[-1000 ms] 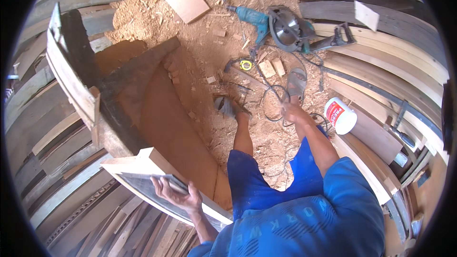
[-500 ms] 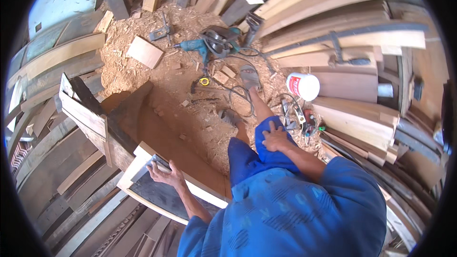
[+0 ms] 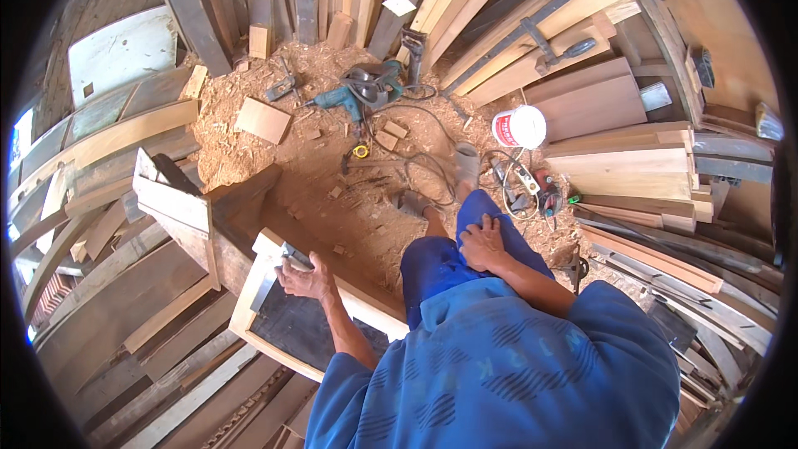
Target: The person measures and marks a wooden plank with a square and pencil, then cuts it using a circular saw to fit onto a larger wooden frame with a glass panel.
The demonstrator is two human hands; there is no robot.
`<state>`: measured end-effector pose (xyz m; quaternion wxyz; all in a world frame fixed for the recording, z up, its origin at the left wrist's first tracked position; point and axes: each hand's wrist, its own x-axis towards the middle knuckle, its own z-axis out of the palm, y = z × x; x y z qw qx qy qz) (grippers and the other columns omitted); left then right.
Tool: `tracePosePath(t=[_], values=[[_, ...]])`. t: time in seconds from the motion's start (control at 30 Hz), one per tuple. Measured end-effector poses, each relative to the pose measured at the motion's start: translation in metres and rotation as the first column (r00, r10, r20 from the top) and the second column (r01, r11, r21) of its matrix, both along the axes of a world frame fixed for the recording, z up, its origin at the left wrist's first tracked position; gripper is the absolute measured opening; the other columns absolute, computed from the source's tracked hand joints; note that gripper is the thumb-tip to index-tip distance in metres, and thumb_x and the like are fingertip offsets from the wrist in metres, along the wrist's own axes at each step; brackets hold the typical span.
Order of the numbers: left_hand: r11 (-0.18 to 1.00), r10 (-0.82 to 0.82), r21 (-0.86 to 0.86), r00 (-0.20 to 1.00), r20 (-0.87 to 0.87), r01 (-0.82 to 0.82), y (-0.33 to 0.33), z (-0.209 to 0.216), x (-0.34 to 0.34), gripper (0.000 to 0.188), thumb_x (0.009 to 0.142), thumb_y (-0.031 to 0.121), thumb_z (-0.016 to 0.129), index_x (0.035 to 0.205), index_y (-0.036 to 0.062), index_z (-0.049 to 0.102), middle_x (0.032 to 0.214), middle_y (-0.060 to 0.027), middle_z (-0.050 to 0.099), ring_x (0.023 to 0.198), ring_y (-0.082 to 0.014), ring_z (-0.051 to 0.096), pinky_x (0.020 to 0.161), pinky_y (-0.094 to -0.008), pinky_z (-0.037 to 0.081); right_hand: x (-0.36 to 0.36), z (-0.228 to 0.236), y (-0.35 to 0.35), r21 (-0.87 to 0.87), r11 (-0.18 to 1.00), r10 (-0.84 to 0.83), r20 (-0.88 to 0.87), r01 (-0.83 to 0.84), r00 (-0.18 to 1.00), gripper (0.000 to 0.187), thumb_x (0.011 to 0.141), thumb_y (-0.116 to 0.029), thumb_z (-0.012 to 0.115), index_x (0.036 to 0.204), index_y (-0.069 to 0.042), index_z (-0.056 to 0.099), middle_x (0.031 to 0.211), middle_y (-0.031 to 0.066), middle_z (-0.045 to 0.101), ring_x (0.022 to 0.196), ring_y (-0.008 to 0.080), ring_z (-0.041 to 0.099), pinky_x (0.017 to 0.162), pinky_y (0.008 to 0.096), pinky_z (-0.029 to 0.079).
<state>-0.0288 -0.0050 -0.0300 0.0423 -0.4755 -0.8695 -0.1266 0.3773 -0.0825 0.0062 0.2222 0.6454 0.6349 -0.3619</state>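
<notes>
Seven o'clock: my left hand (image 3: 306,280) is clamped round a small grey block (image 3: 294,257) over a pale wooden frame (image 3: 248,295). Four o'clock: my right hand (image 3: 484,248) rests, fingers loosely apart, on blue shorts (image 3: 428,270). Light, level pressure should keep the block steady.

From the wearer's head, a steep downward view is given by a wide fisheye camera; the blue shirt (image 3: 499,357) is shown very near at lower centre, the floor (image 3: 220,129) farther off at upper centre.
</notes>
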Motion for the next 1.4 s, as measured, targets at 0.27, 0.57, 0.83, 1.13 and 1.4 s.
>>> tracePosePath(t=[0.27,0.57,0.83,1.13,1.4], values=[[0.999,0.037,-0.014,0.997,0.067,-0.036,0.004,0.011,0.009,0.078,0.071,0.033,0.083,0.139,0.0048,0.056,0.145,-0.0330,0.049,0.140,-0.0457,0.043,0.112,-0.0575,0.033,0.018,-0.026,-0.044,-0.049,0.998,-0.025,0.033,0.027,0.999,0.034,0.089,-0.036,0.063,0.113,-0.015,0.075,0.117,0.0096,0.073,0.128,0.0363,0.050,0.109,0.0603,0.033],[0.998,-0.035,0.053,0.998,0.045,0.033,0.005,0.015,0.010,0.076,0.071,0.030,0.083,0.136,0.0041,0.056,0.143,-0.0336,0.050,0.140,-0.0454,0.042,0.111,-0.0572,0.032,0.015,-0.044,-0.038,0.125,0.991,0.047,-0.062,-0.039,0.997,0.031,0.084,-0.037,0.065,0.104,-0.016,0.075,0.106,0.0098,0.074,0.117,0.0322,0.052,0.098,0.0532,0.037],[1.000,-0.011,0.029,0.999,0.050,0.010,0.001,0.014,0.008,0.080,0.072,0.031,0.084,0.141,0.0050,0.055,0.151,-0.0340,0.044,0.142,-0.0448,0.040,0.113,-0.0571,0.030,0.000,-0.027,0.000,0.260,0.963,0.087,-0.027,-0.077,0.996,0.028,0.088,-0.038,0.066,0.103,-0.017,0.075,0.105,0.0047,0.074,0.114,0.0293,0.053,0.096,0.0525,0.037],[0.999,0.037,-0.019,0.996,0.087,-0.035,0.009,0.030,0.020,0.093,0.072,0.033,0.086,0.150,0.0089,0.042,0.157,-0.0297,0.037,0.145,-0.0429,0.035,0.114,-0.0576,0.029,0.022,-0.044,0.033,-0.027,0.998,0.060,-0.077,-0.063,0.995,0.033,0.092,-0.038,0.061,0.109,-0.013,0.073,0.113,0.0129,0.074,0.114,0.0361,0.061,0.097,0.0569,0.042],[0.904,0.374,-0.290,0.911,0.175,-0.315,0.023,0.058,0.052,0.106,0.073,0.034,0.088,0.161,0.0147,0.030,0.164,-0.0280,0.022,0.143,-0.0497,0.031,0.118,-0.0586,0.026,0.041,-0.056,0.100,-0.271,0.931,0.180,-0.245,-0.246,0.953,0.028,0.095,-0.033,0.057,0.106,-0.013,0.073,0.108,0.0186,0.074,0.106,0.0427,0.069,0.089,0.0541,0.053]])
